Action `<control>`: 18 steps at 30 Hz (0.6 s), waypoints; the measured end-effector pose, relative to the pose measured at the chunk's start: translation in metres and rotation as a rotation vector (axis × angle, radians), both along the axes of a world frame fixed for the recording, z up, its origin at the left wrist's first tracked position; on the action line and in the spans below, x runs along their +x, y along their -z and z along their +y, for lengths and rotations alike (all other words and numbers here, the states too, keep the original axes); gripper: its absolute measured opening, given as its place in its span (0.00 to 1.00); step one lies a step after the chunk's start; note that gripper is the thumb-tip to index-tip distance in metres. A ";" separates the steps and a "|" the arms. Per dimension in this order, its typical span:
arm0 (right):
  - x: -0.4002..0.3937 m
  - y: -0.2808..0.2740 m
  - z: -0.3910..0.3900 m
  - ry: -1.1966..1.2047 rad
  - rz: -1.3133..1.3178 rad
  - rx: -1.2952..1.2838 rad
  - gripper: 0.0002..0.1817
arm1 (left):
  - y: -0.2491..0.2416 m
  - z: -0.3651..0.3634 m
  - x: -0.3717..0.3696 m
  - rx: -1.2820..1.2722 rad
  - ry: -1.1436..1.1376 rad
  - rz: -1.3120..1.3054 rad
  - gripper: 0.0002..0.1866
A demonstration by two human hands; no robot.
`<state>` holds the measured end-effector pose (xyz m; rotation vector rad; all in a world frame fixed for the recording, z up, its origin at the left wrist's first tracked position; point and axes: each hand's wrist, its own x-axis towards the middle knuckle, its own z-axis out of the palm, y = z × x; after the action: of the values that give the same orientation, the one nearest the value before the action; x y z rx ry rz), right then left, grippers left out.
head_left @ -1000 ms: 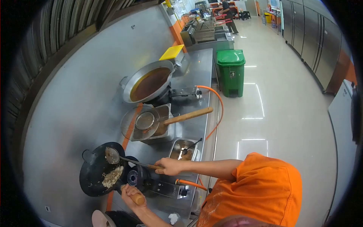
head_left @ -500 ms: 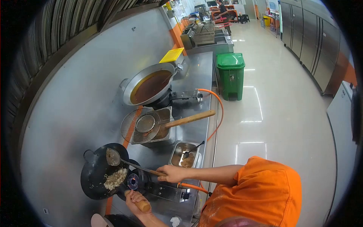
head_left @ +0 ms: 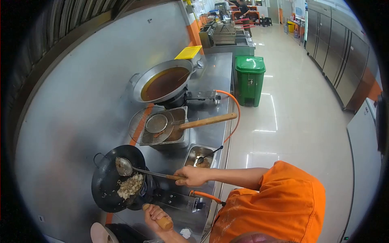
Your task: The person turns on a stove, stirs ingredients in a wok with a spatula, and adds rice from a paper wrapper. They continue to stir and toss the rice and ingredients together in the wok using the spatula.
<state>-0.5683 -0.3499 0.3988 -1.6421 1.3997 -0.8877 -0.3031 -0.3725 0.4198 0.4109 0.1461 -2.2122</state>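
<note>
My left hand (head_left: 156, 216) is wrapped around the wooden handle of a black wok (head_left: 106, 178), which sits tilted at the burner (head_left: 152, 190). Pale, crumbly food (head_left: 130, 186), perhaps rice, is heaped on the wok's near side. In my right hand (head_left: 192, 176) is the wooden grip of a long metal ladle (head_left: 152, 173). Its bowl, with brown residue on it, is inside the wok, beside the food. Close past my right hand stands a small steel pan (head_left: 193, 153) holding a black spoon (head_left: 208, 154) and some brown stuff.
Farther along the counter are a wire strainer (head_left: 208, 120) over a steel container (head_left: 184, 139), and a large pan of brown liquid (head_left: 137, 87). An orange gas hose (head_left: 237, 109) loops over the edge. A green bin (head_left: 250, 81) stands on the floor. Another person (head_left: 243, 9) is far off.
The wok has shifted right over the burner, hiding most of the flame that showed earlier. My left hand moved with it. The ladle stays in my right hand, and the view has shifted slightly.
</note>
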 end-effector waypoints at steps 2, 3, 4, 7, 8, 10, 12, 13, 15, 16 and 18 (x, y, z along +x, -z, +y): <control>0.000 -0.008 -0.002 -0.020 0.022 0.077 0.27 | 0.009 -0.001 0.005 0.006 0.017 0.031 0.12; 0.000 -0.008 -0.005 -0.005 0.004 0.082 0.25 | 0.013 -0.002 0.006 0.008 0.037 0.061 0.12; -0.001 -0.009 -0.008 0.011 -0.014 0.088 0.23 | 0.018 -0.003 0.007 0.012 0.039 0.066 0.12; 0.000 -0.020 -0.009 0.012 0.021 0.089 0.22 | 0.029 -0.007 0.011 -0.013 0.046 0.094 0.13; 0.001 -0.019 -0.010 0.014 0.024 0.093 0.22 | 0.031 -0.008 0.012 -0.011 0.046 0.114 0.13; 0.003 -0.017 -0.013 0.001 -0.002 0.115 0.21 | 0.036 -0.009 0.014 -0.007 0.048 0.137 0.13; 0.003 -0.016 -0.016 0.005 -0.005 0.119 0.21 | 0.038 -0.007 0.011 -0.005 -0.032 0.158 0.13; 0.005 -0.015 -0.018 0.005 -0.014 0.115 0.21 | 0.047 -0.008 0.014 -0.001 -0.032 0.157 0.13; 0.007 -0.018 -0.020 0.008 -0.005 0.130 0.21 | 0.063 -0.009 0.016 -0.055 0.024 0.199 0.12; 0.008 -0.018 -0.020 0.013 0.003 0.144 0.22 | 0.072 -0.012 0.021 -0.053 0.023 0.199 0.12; 0.009 -0.023 -0.021 0.016 0.009 0.158 0.22 | 0.065 -0.009 0.021 -0.055 0.005 0.198 0.11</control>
<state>-0.5590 -0.3708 0.4221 -1.5195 1.4530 -0.7587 -0.2825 -0.3815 0.3548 0.1608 0.1899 -2.2535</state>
